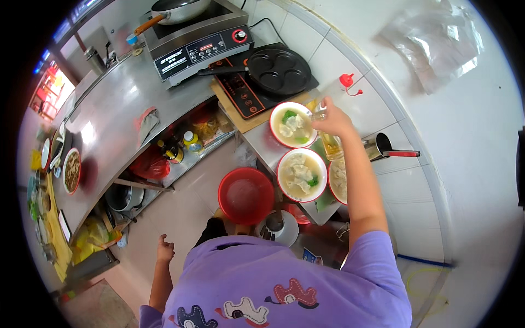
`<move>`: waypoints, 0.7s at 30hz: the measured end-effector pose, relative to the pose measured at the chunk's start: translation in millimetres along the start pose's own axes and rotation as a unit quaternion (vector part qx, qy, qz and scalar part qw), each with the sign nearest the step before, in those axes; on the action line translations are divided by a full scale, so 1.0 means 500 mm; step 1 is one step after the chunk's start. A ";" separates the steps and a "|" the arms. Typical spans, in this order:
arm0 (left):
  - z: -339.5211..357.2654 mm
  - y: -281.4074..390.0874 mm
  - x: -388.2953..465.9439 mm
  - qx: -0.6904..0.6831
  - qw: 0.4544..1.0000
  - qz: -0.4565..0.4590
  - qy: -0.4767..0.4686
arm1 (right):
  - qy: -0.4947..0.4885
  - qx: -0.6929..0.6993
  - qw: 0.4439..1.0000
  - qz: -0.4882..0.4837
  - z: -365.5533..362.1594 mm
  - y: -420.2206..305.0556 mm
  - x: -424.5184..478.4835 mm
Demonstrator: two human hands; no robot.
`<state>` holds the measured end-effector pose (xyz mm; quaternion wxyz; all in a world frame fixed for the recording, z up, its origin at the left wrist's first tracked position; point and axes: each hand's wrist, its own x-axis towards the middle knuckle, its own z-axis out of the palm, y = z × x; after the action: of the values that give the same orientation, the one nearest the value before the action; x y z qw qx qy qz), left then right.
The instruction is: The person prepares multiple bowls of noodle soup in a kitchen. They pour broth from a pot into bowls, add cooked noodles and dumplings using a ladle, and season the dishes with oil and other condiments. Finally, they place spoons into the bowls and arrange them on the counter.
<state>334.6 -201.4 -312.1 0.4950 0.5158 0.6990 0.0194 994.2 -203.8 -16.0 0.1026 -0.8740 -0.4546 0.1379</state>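
My right hand (335, 119) grips a small clear container (319, 115) at the right edge of a white, red-rimmed bowl (277, 133) of soup with dumplings and green leaves. Just below the hand stands a clear glass vessel (331, 146) of yellow liquid; whether the two are one piece I cannot tell. A second dumpling bowl (283, 186) sits nearer to me. The third dumpling bowl (337, 180) is partly hidden by my forearm. My left hand (165, 249) hangs at my side over the floor, fingers apart and holding nothing.
Behind the bowls, a black four-hollow pan (279, 69) rests on an induction cooker (242, 95). A larger cooker (197, 45) carries a wood-handled pan (180, 12). Below stands a red basin (246, 196). A handled metal cup (378, 146) is at the wall; a steel counter (108, 108) runs left.
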 end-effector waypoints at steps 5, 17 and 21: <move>-0.029 -0.066 -0.063 0.013 0.998 -0.066 -0.010 | 0.089 0.112 0.990 -0.015 0.011 0.042 0.002; -0.110 -0.210 0.053 0.061 0.998 0.031 0.005 | 0.361 0.273 0.890 -0.062 -0.105 0.106 0.006; -0.236 -0.249 0.043 -0.002 0.998 0.042 0.036 | 0.301 0.304 0.892 -0.143 -0.124 -0.265 -0.090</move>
<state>163.7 -186.4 -333.5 0.4690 0.5423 0.6945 0.0602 888.8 -169.4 89.2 0.5139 -0.7253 -0.4577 -0.0163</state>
